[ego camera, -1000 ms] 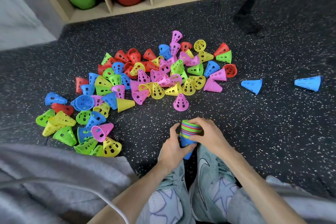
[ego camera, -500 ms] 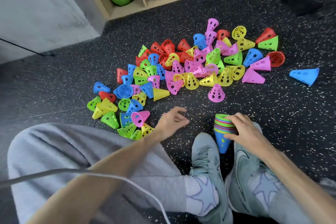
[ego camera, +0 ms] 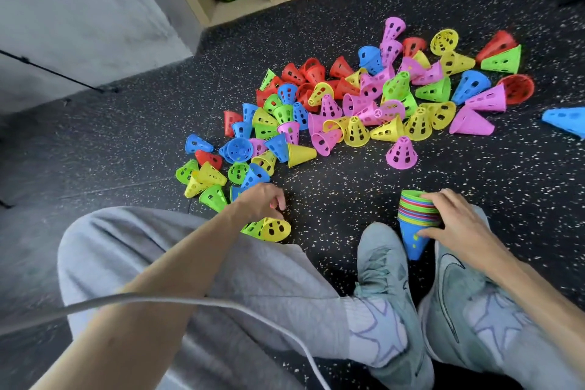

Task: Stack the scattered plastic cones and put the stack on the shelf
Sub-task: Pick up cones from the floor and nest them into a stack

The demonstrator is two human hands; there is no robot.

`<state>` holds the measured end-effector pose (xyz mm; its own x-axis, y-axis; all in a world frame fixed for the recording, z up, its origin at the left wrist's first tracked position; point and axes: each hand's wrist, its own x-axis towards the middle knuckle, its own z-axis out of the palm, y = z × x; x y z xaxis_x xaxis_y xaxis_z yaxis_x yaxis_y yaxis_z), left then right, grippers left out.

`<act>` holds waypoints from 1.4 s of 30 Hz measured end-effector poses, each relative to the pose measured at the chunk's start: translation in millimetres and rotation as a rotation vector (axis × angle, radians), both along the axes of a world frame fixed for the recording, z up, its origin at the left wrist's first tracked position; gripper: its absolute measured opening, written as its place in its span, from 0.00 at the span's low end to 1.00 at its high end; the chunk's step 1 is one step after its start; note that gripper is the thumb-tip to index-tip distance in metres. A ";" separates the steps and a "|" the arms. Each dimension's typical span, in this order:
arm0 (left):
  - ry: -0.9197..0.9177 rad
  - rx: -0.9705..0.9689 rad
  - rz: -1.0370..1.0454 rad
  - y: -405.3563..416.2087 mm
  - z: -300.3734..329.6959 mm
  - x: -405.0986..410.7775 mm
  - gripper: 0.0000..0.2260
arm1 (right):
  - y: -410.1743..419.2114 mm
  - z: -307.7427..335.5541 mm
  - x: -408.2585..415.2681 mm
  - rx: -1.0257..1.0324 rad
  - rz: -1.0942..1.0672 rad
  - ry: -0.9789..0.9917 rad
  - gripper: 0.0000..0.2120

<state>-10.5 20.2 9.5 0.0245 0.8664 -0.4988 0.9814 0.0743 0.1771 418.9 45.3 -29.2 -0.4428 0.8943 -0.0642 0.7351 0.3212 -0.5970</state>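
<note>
My left arm runs up from the lower left of the frame, forearm bare, crossing over my left knee toward the middle. The left hand [ego camera: 261, 201] sits just left of centre, palm down, fingers curled downward with the tips low near the floor; I cannot tell whether they pinch anything. My right arm comes in from the lower right edge, forearm bare, angled up and left. The right hand [ego camera: 459, 225] is right of centre, knuckles up, fingers wrapped over the top rim of the stack [ego camera: 414, 218] and thumb pressed against its lower side, gripping it. Both legs are bent, feet together in the lower middle of the frame.
</note>
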 end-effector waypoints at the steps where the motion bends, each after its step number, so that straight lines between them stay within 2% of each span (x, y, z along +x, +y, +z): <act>1: 0.007 -0.022 -0.008 0.4 -0.8 0.8 0.12 | 0.0 -0.1 -0.1 0.001 0.000 -0.003 0.32; 7: 0.059 -0.189 -0.066 0.5 -1.9 -3.3 0.27 | -1.5 1.0 -0.5 0.000 -0.002 -0.011 0.32; 13: 0.077 -0.289 0.034 -3.5 -3.9 -7.5 0.36 | -0.5 -0.4 -0.6 -0.014 -0.010 0.001 0.31; 15: 0.080 -0.318 0.075 -4.9 -3.8 -4.9 0.38 | -0.7 0.4 -0.1 -0.016 -0.013 0.003 0.31; 17: 0.041 -0.260 0.106 -5.4 0.4 4.1 0.36 | -1.4 0.4 0.1 -0.013 -0.014 0.014 0.30; 20: -0.137 -0.037 0.230 -3.8 9.2 27.0 0.34 | -3.0 2.3 1.1 -0.010 -0.015 0.024 0.29; 22: -0.327 0.060 0.338 -2.5 15.0 47.4 0.35 | -4.1 5.6 1.3 -0.020 -0.014 0.022 0.28; 26: -0.614 0.096 0.503 -1.2 27.6 95.8 0.29 | -4.9 13.6 1.4 -0.013 -0.013 0.005 0.26; 28: -0.748 0.090 0.621 -2.0 29.2 118.2 0.27 | -0.3 22.0 3.9 -0.009 -0.090 0.022 0.27; 32: -1.076 0.159 0.910 -6.0 15.5 154.7 0.30 | 17.8 58.2 7.5 -0.025 -0.368 0.227 0.27; 34: -1.212 0.174 0.987 -8.5 10.4 173.9 0.25 | 24.7 75.4 6.6 -0.011 -0.444 0.391 0.25; 36: -1.310 0.180 1.037 -11.2 7.0 189.5 0.20 | 25.4 87.5 1.5 -0.025 -0.452 0.497 0.22; 42: -1.404 0.137 1.015 -18.3 -5.9 206.6 0.23 | 11.3 82.2 -20.4 -0.100 -0.371 0.452 0.22</act>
